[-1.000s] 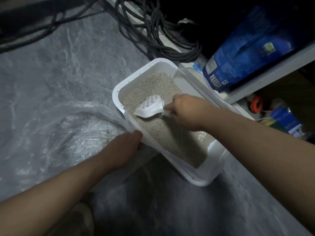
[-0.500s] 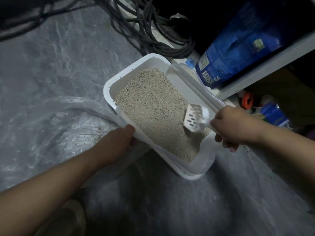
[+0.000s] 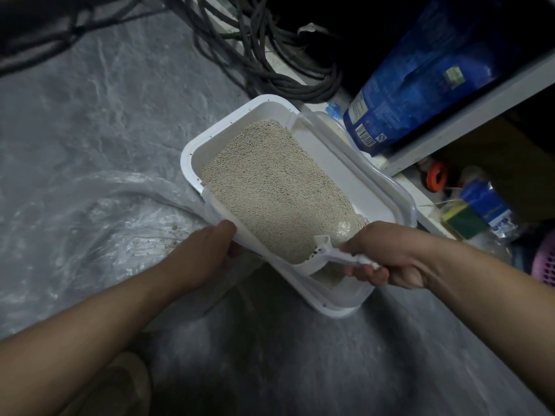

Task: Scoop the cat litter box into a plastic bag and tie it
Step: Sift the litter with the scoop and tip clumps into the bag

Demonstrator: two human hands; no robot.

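A white litter box [image 3: 231, 121] full of beige litter [image 3: 270, 187] sits on the grey floor. My right hand [image 3: 390, 256] grips the handle of a white slotted scoop [image 3: 324, 250], whose head is dug into the litter at the box's near end. A clear plastic bag [image 3: 99, 223] lies open on the floor to the left, a few crumbs of litter inside. My left hand [image 3: 204, 253] holds the bag's edge against the near left rim of the box.
Coiled dark cables [image 3: 270, 64] lie behind the box. A blue bag [image 3: 420, 79] leans on a white shelf [image 3: 468, 115] at the right, with small clutter [image 3: 468, 211] underneath. My foot [image 3: 120, 385] is at the bottom left.
My right hand has carried the scoop from the box's middle to the right side, then down to the near end, where it is now pushed into the litter. My left hand stayed on the rim.
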